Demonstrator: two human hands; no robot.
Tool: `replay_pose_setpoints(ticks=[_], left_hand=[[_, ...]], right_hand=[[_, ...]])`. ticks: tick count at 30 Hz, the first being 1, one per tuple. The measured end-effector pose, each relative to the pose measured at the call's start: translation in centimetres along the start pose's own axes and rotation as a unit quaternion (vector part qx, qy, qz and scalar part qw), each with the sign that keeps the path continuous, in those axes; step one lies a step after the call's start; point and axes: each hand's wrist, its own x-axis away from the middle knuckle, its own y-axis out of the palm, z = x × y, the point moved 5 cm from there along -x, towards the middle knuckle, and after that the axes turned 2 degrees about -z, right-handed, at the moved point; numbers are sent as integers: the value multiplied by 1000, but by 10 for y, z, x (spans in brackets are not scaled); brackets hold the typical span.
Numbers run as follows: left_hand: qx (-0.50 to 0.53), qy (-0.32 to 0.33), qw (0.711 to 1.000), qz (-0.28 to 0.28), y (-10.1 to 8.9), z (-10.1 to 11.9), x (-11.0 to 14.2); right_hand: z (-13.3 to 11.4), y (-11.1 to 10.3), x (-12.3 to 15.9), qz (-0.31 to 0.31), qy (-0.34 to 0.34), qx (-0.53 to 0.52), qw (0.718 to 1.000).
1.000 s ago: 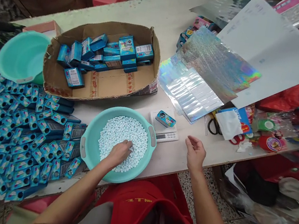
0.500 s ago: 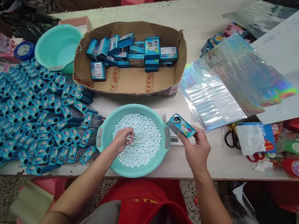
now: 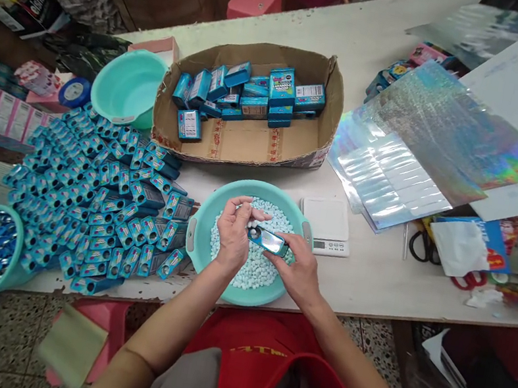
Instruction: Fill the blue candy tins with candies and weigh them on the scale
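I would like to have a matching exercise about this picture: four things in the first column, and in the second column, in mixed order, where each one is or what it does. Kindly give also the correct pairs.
Column one
1. right hand
2. white scale
3. cardboard box
4. pink stool

Column two
A. beyond the far edge of the table
B. gripping a small blue container
C. has blue packages inside it
D. just right of the bowl of pale pieces

Correct pairs: 1-B, 2-D, 3-C, 4-A
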Motion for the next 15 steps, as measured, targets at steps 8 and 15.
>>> replay_pose_setpoints(ticks=[8,15], left_hand=[[21,-19,999,-13,-2,0,-5],[-63,-1,998,15,-24,11,-13]], right_hand=[[4,4,-4,-9,19,-8,1000],[13,6,-7,-19,41,-33,998]])
